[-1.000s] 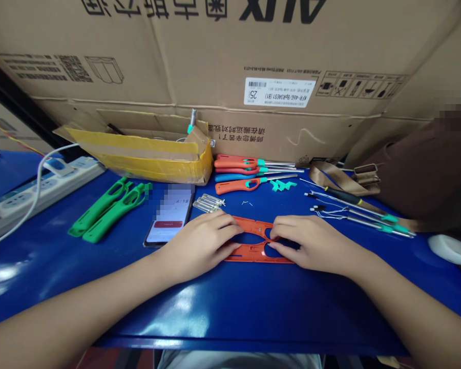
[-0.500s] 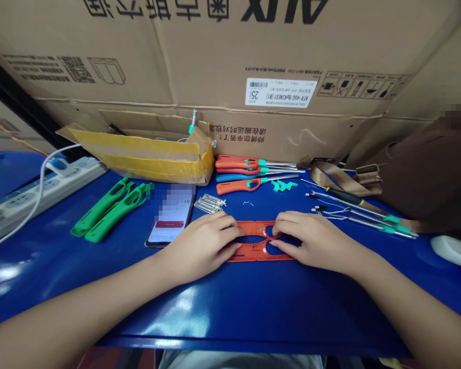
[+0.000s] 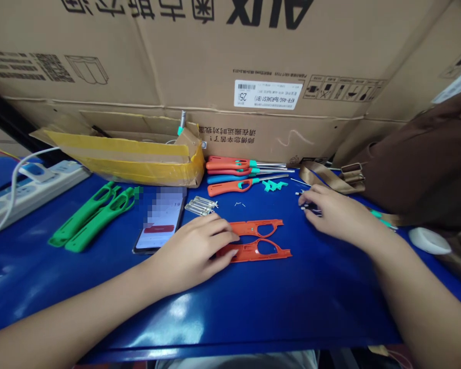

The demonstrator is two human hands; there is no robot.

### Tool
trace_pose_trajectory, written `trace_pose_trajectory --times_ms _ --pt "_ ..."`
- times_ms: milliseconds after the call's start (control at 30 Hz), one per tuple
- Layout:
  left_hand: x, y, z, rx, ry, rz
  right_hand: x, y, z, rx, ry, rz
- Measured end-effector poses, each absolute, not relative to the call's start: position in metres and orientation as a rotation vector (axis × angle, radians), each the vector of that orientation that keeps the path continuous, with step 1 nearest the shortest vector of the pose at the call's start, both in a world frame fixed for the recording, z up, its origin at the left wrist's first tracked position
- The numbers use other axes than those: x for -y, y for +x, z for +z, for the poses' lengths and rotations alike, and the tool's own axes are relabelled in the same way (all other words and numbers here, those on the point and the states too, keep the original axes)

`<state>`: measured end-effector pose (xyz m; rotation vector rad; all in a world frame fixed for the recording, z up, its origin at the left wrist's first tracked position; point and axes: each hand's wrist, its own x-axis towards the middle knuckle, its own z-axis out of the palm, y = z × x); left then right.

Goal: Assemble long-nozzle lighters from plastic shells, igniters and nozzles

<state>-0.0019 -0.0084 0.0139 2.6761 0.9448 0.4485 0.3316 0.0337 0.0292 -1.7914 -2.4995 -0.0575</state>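
Orange halves (image 3: 249, 228) touched by left hand (image 3: 200, 252), right hand (image 3: 336, 215) outstretched
On the surface (image 3: 253, 307), left fingers are spread over them; right fingers are curled at wires (image 3: 303, 207), whether clamped cannot be told.

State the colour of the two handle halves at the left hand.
Orange; the handle halves show best in the head view.

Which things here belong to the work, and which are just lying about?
Likely work things: orange shells under the left hand; wire ends by the right hand; clear capsules; teal pieces.

Probably just lying about: phone; power strip; tan strap.
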Motion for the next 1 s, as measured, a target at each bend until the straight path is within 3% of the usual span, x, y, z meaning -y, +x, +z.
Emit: trace_pose_trajectory --times_ms 233,1000 --pt "0.008 -0.002 0.012 -0.9 2.678 0.382 -0.039 0.36 0.032 2.474 -2.035 -0.009" --pt "0.007 -0.003 0.008 -0.86 2.706 0.398 -0.038 0.331 0.025 2.591 -1.623 0.129"
